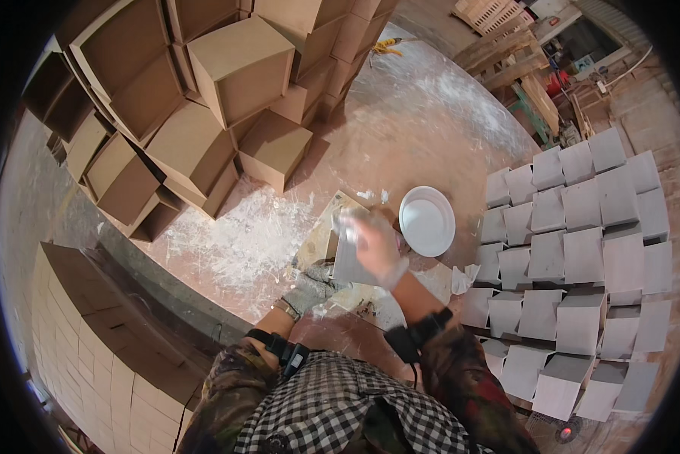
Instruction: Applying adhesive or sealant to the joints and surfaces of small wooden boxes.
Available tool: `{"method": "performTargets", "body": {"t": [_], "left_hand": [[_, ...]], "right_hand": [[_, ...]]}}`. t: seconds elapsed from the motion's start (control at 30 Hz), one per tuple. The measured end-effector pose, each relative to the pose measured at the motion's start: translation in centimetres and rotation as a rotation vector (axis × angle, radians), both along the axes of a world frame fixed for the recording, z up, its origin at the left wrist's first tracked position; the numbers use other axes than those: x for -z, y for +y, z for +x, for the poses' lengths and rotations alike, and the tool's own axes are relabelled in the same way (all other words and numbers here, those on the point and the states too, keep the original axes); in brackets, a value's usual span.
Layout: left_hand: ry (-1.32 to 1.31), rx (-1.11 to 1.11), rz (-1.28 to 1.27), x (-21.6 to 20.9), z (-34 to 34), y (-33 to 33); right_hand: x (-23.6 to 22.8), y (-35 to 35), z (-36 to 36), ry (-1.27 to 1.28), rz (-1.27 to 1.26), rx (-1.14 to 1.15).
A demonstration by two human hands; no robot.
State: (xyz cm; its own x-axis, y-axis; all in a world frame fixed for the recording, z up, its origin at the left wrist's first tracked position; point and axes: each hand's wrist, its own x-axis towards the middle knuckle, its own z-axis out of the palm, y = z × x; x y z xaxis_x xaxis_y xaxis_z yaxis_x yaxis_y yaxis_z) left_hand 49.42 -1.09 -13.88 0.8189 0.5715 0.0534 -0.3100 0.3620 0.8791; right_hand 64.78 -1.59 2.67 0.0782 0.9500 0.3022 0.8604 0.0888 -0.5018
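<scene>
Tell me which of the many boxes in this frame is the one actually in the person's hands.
The grey-white box on the board just left of the white bowl: the left hand steadies it, the right hand is on top. The brown stack and white rows lie untouched.

Open floor point(423, 129) ahead — brown boxes point(204, 113) left, white blocks point(582, 257) right, bowl point(427, 221) close by.

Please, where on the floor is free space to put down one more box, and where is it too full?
Free: the dusty floor between the brown box stack and the white painted boxes, beyond the white bowl. Crowded: around both hands, left hand and right hand, at the grey box, and the whole right side.
</scene>
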Motion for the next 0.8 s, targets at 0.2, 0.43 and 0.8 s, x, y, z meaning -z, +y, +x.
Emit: {"method": "performTargets", "body": {"t": [0.2,0.43,0.8], "left_hand": [[0.071,-0.01,0.006,0.0,-0.7,0.0],[0.152,-0.042,0.186,0.7,-0.1,0.3],[0.346,-0.035,-0.064,-12.0,-0.5,1.3]], "right_hand": [[-0.6,-1.1,-2.6,-0.153,-0.136,-0.117],[0.5,-10.7,-4.9,0.182,-0.022,-0.309],[-0.8,-22.9,2.4,1.828,0.324,0.602]]}}
